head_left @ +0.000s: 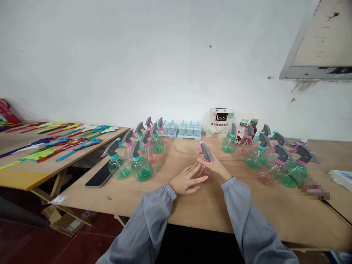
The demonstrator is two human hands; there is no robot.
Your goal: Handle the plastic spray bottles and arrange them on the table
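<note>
A round spray bottle (202,173) with a clear pink body and a grey and pink trigger head stands on the wooden table in front of me. My right hand (217,167) is closed around its neck, just under the trigger head. Against the left side of the body rests my left hand (187,180), its fingers stretched out and spread. The two hands hide much of the bottle's body. Similar green spray bottles (142,169) and pink spray bottles (268,173) stand in groups to the left and right of my hands.
A phone (98,176) lies beside the left group. Pale blue ice-pop moulds (189,130), a paper bag (220,123) and two small bottles (243,128) stand by the wall. Colourful hand-shaped clappers (78,146) cover the left table. A white box (341,179) lies at far right.
</note>
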